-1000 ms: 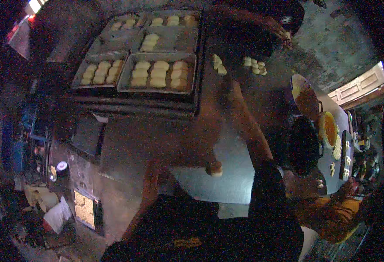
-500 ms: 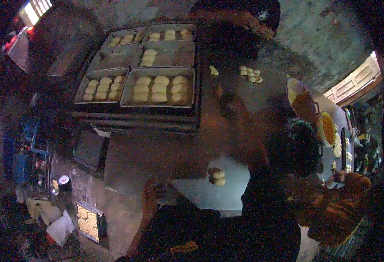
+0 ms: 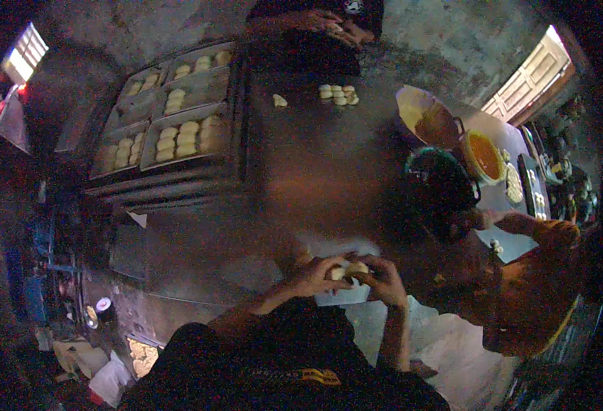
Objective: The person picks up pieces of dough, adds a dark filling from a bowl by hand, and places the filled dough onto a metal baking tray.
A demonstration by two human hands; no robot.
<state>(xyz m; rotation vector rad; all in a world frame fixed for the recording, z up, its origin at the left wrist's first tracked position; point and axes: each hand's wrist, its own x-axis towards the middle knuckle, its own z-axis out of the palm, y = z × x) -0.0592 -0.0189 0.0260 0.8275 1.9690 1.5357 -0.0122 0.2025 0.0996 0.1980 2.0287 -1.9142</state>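
Note:
Both of my hands meet low in the middle, close to my dark shirt. My left hand (image 3: 317, 276) grips a pale dough piece (image 3: 337, 273) from its left side. From the other side my right hand (image 3: 386, 279) curls its fingers round a second dough piece (image 3: 357, 268). The two pieces sit side by side, held just above a shiny patch of the table (image 3: 342, 296). Whether they are joined is unclear at this blur. Farther left, baking trays (image 3: 185, 163) hold rows of dough pieces.
Small dough balls (image 3: 338, 94) and a loose lump (image 3: 279, 101) lie across the table near a co-worker's hands (image 3: 346, 29). At right are a large bowl (image 3: 424, 116), a tub of orange filling (image 3: 485, 156), a dark-haired head and a person in orange (image 3: 537, 288).
My right arm has come back from reaching forward, and my left hand has moved right from the table edge. Both hands now hold dough pieces. The whole view has shifted, with the trays farther left.

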